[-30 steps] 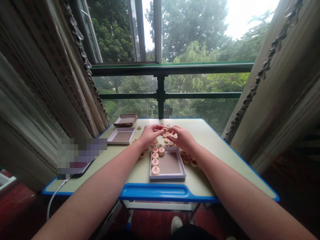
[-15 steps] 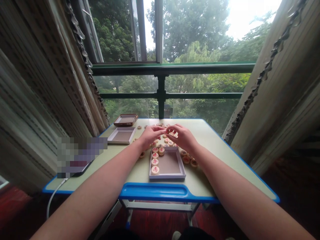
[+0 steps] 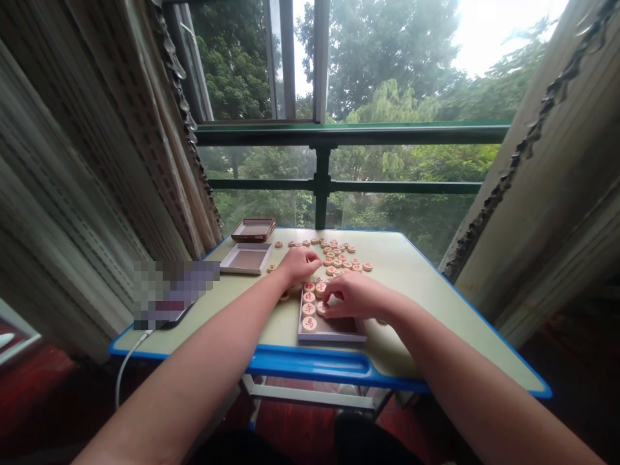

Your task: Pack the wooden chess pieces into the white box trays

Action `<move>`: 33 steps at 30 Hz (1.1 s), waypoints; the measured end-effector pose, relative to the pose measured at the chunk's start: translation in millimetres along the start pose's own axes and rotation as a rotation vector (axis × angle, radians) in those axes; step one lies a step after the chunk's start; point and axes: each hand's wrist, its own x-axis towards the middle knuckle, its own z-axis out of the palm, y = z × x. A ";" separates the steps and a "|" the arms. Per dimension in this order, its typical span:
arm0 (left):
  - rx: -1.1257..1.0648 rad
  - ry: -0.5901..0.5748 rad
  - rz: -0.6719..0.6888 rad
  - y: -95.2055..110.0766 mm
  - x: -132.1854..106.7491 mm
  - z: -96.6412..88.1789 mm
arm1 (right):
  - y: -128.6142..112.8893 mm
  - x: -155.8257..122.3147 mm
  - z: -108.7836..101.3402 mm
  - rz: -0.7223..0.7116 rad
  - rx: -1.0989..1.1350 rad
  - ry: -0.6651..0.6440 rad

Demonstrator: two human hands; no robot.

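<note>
Over the near white box (image 3: 334,337) my right hand (image 3: 358,294) pinches a round Chinese chess piece (image 3: 322,308) with a red character. That piece is beside a column of red-marked pieces (image 3: 309,309) along the box's left wall, just below another red piece (image 3: 320,289). My left hand (image 3: 299,265) hovers beyond the box's far left corner, thumb and fingers closed together; whatever they hold, if anything, is hidden. More loose chess pieces (image 3: 338,261) lie scattered past both hands, some covered by them.
An open white box (image 3: 246,271) sits at the table's left, with a brown-edged tray (image 3: 252,229) behind it. A blurred-out device with a white cable (image 3: 126,352) lies at the left edge. The table (image 3: 450,323) has a blue rim and stands before a window railing (image 3: 411,134).
My hands were together above the pieces; now they are apart. The right one has come down and nearer, bringing a chess piece into the box. The view has shifted slightly.
</note>
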 end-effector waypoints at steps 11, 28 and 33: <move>-0.036 0.019 -0.073 -3.4 -0.4 0.7 | 4.6 1.4 2.6 0.009 -0.072 0.027; -0.034 0.026 -0.072 -6.8 1.1 0.6 | 2.9 4.2 3.9 0.032 -0.139 0.058; -0.027 0.026 -0.077 -6.7 1.4 0.4 | 4.2 3.7 4.2 0.040 -0.117 0.056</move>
